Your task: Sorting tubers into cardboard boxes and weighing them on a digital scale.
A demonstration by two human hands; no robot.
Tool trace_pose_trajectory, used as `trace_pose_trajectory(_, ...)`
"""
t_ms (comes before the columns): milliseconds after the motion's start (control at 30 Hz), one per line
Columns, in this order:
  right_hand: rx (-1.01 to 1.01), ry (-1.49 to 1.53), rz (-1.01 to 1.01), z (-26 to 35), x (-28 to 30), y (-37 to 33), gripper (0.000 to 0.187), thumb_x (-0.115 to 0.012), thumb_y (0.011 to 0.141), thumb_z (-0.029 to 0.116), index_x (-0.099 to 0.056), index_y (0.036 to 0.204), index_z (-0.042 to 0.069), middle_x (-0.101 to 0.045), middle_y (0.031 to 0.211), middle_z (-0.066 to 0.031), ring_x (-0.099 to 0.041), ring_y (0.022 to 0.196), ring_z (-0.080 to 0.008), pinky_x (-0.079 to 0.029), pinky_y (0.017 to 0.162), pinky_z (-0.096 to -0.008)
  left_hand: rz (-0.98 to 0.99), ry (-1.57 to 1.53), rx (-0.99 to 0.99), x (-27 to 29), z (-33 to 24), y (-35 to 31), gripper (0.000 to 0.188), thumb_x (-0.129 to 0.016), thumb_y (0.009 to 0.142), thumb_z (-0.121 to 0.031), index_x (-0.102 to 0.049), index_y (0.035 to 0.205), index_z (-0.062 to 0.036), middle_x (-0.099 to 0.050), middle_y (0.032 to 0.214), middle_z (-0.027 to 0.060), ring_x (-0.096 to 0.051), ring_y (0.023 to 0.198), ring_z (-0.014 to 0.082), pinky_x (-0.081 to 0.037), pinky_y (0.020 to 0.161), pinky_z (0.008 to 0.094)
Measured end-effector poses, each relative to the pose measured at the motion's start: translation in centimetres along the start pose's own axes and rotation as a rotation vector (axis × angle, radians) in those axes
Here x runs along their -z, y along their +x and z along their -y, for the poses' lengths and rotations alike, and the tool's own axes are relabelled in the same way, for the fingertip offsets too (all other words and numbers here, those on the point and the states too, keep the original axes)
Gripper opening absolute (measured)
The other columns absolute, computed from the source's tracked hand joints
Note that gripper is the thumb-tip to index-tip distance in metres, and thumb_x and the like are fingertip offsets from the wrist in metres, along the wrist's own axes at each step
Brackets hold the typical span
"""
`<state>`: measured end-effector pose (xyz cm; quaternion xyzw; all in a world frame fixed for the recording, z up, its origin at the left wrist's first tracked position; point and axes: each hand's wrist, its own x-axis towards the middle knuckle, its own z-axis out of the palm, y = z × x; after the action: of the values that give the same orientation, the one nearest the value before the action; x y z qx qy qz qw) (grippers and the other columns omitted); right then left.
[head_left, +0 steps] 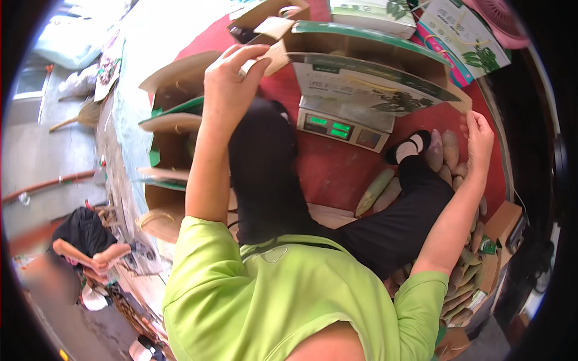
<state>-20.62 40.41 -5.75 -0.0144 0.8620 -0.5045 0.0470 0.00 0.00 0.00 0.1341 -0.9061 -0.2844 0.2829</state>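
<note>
An open cardboard box (361, 90) with a white and green printed side stands on a digital scale (344, 130) with green lit figures. My left hand (232, 84) is closed on the box's left end flap (277, 58), thumb and fingers pinching it. At the opposite end my right hand (478, 141) has its fingers bent together at the right end flap (459, 99), apparently gripping its edge. The box's inside is mostly hidden from here. Between my leg and the scale lie long root vegetables, among them a greenish one (376, 191).
Several open cardboard boxes (171, 138) line the left side. More printed boxes (373, 17) and a pink plastic item (500, 21) sit at the far side. A pile of root vegetables (463, 283) lies by my right elbow. Another person (84, 246) is at the lower left, near a broom (87, 114).
</note>
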Motion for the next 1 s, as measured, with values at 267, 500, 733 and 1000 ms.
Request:
trace_pose_trajectory(267, -0.089, -0.187, 0.222, -2.0, -0.5, 1.1, 0.027, -0.057, 0.09, 0.028, -0.065, 0.106, 0.008, -0.065, 0.088, -0.0006, -0.054, 0.071, -0.006, -0.04, 0.061, -0.0205, 0.151, 0.128, 0.223, 5.9, 5.4, -12.5, 0.009, -0.066, 0.08, -0.009, -0.068, 0.088, -0.0046, -0.065, 0.085, 0.012, -0.064, 0.073, 0.0259, -0.05, 0.066, 0.0314)
trace_pose_trajectory(500, -0.085, -0.219, 0.268, -2.1, -2.0, 1.0, 0.03, -0.056, 0.09, 0.026, -0.062, 0.114, 0.009, -0.064, 0.089, -0.0017, -0.054, 0.069, -0.0067, -0.039, 0.058, -0.021, 0.812, 0.595, 0.209, -0.6, 7.1, -20.7, 0.013, -0.055, 0.08, -0.009, -0.067, 0.086, -0.0087, -0.062, 0.088, 0.0073, -0.059, 0.093, 0.0264, -0.046, 0.076, 0.0388)
trace_pose_trajectory(733, -0.09, -0.204, 0.261, -0.9, -2.7, 0.1, 0.03, -0.057, 0.089, 0.024, -0.062, 0.113, 0.008, -0.065, 0.087, -0.0022, -0.054, 0.066, -0.0076, -0.039, 0.058, -0.0219, 0.926, 1.248, -0.201, -6.3, 14.2, -23.0, 0.028, -0.047, 0.085, -0.025, -0.07, 0.097, -0.0131, -0.062, 0.092, 0.0053, -0.051, 0.102, 0.0194, -0.029, 0.094, 0.0428)
trace_pose_trajectory(1000, -0.089, -0.162, 0.288, -0.9, -3.7, 0.1, 0.028, -0.058, 0.087, 0.021, -0.062, 0.111, 0.006, -0.062, 0.082, -0.0033, -0.052, 0.062, -0.0077, -0.038, 0.054, -0.0239, 1.033, 1.15, -0.24, -4.3, 16.0, -25.0, 0.02, -0.053, 0.08, -0.022, -0.07, 0.081, -0.0135, -0.061, 0.08, 0.0038, -0.054, 0.086, 0.0158, -0.032, 0.082, 0.0357)
